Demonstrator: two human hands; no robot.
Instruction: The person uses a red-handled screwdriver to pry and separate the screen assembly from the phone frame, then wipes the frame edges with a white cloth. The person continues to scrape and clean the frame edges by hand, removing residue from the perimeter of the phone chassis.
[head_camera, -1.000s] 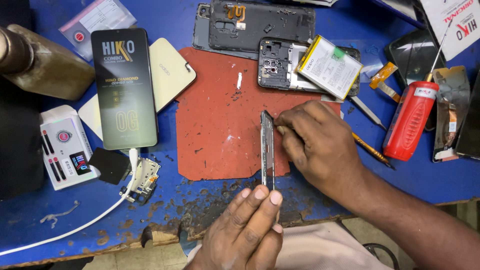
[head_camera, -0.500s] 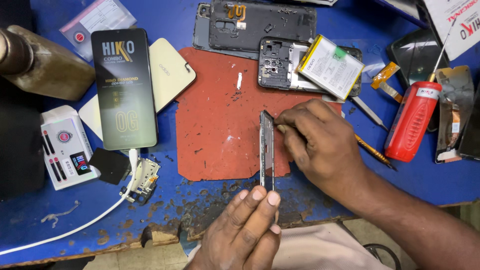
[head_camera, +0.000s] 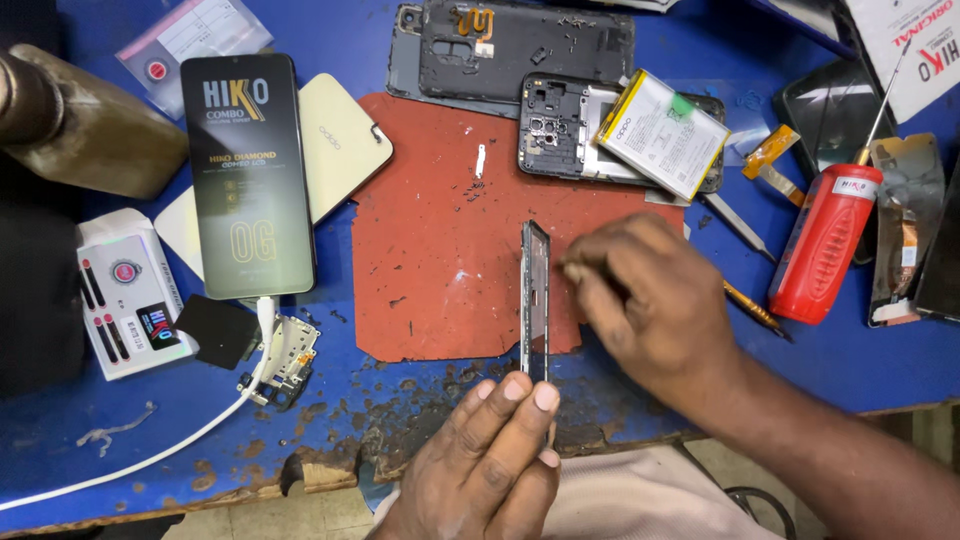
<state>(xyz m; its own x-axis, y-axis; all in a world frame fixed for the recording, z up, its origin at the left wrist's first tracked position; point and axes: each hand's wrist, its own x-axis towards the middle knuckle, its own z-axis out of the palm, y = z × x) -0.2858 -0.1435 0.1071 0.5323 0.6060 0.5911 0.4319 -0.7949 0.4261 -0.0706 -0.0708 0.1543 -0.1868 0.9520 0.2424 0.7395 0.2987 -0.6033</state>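
A thin dark phone frame (head_camera: 535, 295) stands on its long edge over a red work mat (head_camera: 450, 240). My left hand (head_camera: 490, 455) grips its near end between fingertips and thumb. My right hand (head_camera: 655, 300) hovers just right of the frame with fingertips pinched together near its upper part; whether it holds a small tool is not visible. A dismantled phone body (head_camera: 555, 130) with a yellow-white battery (head_camera: 665, 132) lying on it sits at the mat's far right corner.
A boxed black screen (head_camera: 248, 170) lies left on a cream back cover (head_camera: 345, 140). A dark rear housing (head_camera: 520, 40) is at the back. A red bottle (head_camera: 825, 245), tweezers (head_camera: 735, 222), a white cable (head_camera: 180, 440) and a small circuit board (head_camera: 285, 355) lie about the blue table (head_camera: 880, 360).
My right hand has moved slightly away from the frame's top edge, to the right. The left hand and the frame stay where they were.
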